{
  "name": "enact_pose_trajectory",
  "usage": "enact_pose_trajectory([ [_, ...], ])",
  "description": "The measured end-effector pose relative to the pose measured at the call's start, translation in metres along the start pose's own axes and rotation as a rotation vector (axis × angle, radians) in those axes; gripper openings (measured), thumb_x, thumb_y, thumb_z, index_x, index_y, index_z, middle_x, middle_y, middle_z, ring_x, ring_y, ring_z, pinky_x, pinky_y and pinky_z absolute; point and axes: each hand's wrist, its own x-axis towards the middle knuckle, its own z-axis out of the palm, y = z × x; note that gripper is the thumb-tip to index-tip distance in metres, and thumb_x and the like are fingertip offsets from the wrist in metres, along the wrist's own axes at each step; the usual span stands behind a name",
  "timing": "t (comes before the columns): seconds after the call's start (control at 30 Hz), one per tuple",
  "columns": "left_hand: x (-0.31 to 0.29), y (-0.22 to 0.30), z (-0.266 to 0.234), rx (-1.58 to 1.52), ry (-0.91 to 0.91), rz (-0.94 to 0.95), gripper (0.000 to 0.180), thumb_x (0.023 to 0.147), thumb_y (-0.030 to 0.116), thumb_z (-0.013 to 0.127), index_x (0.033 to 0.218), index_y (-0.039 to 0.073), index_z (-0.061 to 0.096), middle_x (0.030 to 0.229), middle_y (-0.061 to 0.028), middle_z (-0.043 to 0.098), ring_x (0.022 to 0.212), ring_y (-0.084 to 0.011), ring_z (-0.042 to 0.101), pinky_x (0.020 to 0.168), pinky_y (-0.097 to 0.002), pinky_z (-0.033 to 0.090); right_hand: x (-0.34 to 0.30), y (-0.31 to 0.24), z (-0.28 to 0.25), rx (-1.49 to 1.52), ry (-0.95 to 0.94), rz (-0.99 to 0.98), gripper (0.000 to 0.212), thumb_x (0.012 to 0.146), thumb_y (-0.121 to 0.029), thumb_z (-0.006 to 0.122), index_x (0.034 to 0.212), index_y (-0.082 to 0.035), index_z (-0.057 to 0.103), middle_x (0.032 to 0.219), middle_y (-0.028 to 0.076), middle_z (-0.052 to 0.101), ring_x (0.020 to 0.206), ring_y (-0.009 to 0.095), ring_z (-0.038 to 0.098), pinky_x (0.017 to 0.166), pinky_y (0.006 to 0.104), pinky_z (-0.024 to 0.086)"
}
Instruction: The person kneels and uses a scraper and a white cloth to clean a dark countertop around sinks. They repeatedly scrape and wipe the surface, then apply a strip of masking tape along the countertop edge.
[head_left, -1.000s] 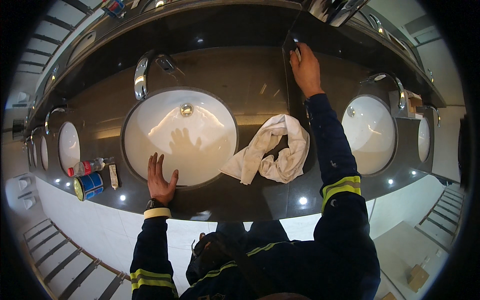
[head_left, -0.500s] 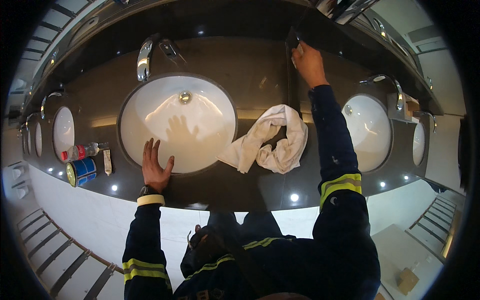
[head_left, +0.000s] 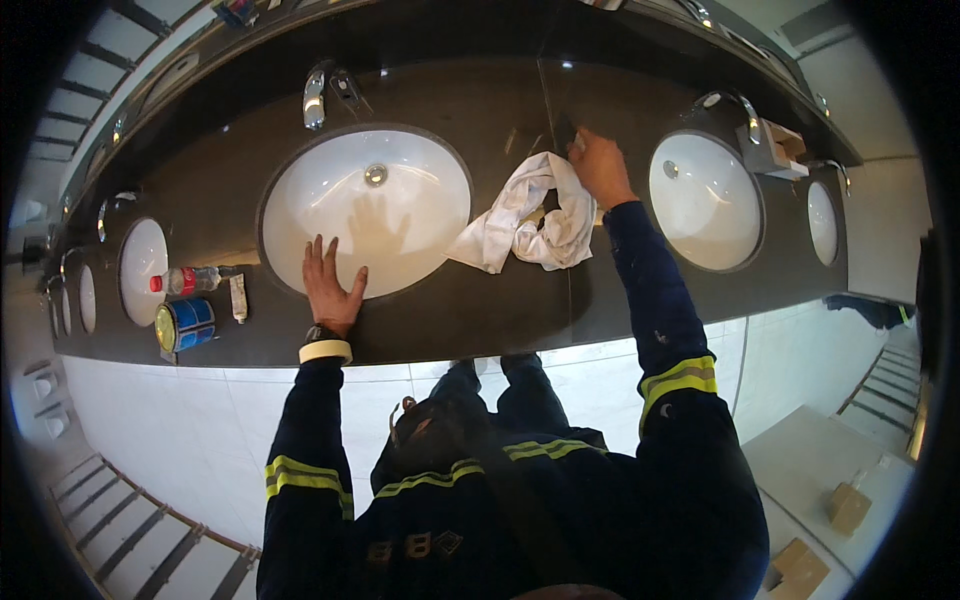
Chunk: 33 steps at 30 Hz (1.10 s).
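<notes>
My left hand is spread over the near part of the white oval basin, holding nothing; its reflection shows in the bowl. A cream ring like a tape roll sits round that wrist. My right hand is closed on a small flat piece at the seam in the dark countertop. What the piece is, I cannot make out; the fingers mostly cover it. Right beside that hand, to its left, a crumpled white cloth lies curled in a loop.
A chrome tap stands behind the basin. To the left lie a clear bottle with a red cap, a blue tin and a small pale tube. Another basin and an open box are at the right.
My right hand has come nearer along the seam, from the counter's back edge to beside the cloth. The whole view has shifted; my left hand stays spread over the basin's near part.
</notes>
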Motion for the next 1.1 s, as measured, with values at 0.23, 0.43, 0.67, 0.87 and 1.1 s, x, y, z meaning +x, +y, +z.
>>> enact_pose_trajectory([
  [0.23, 0.044, 0.194, 0.042, -0.318, -0.234, 0.385, 0.09, 0.08, 0.049, 0.081, 0.155, 0.012, 0.045, 0.162, -0.0262, 0.032, 0.152, -0.0467, 0.026, 0.123, -0.0583, 0.023, -0.02, 0.008, 0.006, -0.016, 0.039, -0.053, 0.041, 0.091, -0.023, 0.066, 0.126, -0.002, 0.068, 0.103, 0.028, 0.072, 0.099, 0.047, 0.069, 0.089, 0.0524, 0.056],
  [0.43, 0.058, 0.226, 0.094, -0.223, -0.417, 0.51, 0.061, 0.074, 0.023, 0.077, 0.132, 0.01, 0.064, 0.137, -0.022, 0.055, 0.129, -0.0434, 0.052, 0.109, -0.0518, 0.043, -0.024, 0.007, 0.001, -0.002, 0.081, -0.117, 0.042, 0.091, -0.022, 0.066, 0.128, -0.002, 0.067, 0.107, 0.028, 0.071, 0.101, 0.047, 0.068, 0.091, 0.0524, 0.055],
  [0.67, -0.027, 0.086, -0.02, -0.305, -0.387, 0.229, 0.045, 0.074, 0.006, 0.066, 0.119, 0.002, 0.065, 0.118, -0.0222, 0.063, 0.114, -0.0438, 0.06, 0.098, -0.0497, 0.05, -0.113, 0.003, -0.012, 0.027, 0.031, -0.058, 0.039, 0.093, -0.024, 0.067, 0.123, 0.0, 0.067, 0.103, 0.03, 0.071, 0.099, 0.048, 0.067, 0.088, 0.0543, 0.054],
  [0.87, -0.112, 0.01, -0.062, -0.379, -0.16, -0.051, 0.043, 0.086, 0.007, 0.064, 0.128, -0.001, 0.059, 0.121, -0.0239, 0.064, 0.112, -0.0431, 0.063, 0.097, -0.0446, 0.05, -0.225, -0.023, -0.041, 0.034, -0.119, 0.072, 0.028, 0.091, -0.02, 0.067, 0.112, -0.001, 0.068, 0.1, 0.029, 0.07, 0.099, 0.048, 0.066, 0.085, 0.0553, 0.055],
  [1.1, -0.096, 0.037, -0.029, -0.519, -0.127, -0.141, 0.068, 0.087, 0.005, 0.065, 0.151, -0.003, 0.043, 0.145, -0.0265, 0.055, 0.135, -0.039, 0.054, 0.113, -0.0412, 0.042, -0.37, -0.003, -0.071, -0.144, -0.543, 0.069, 0.021, 0.088, -0.022, 0.067, 0.096, -0.002, 0.07, 0.093, 0.027, 0.071, 0.088, 0.046, 0.07, 0.079, 0.0528, 0.057],
])
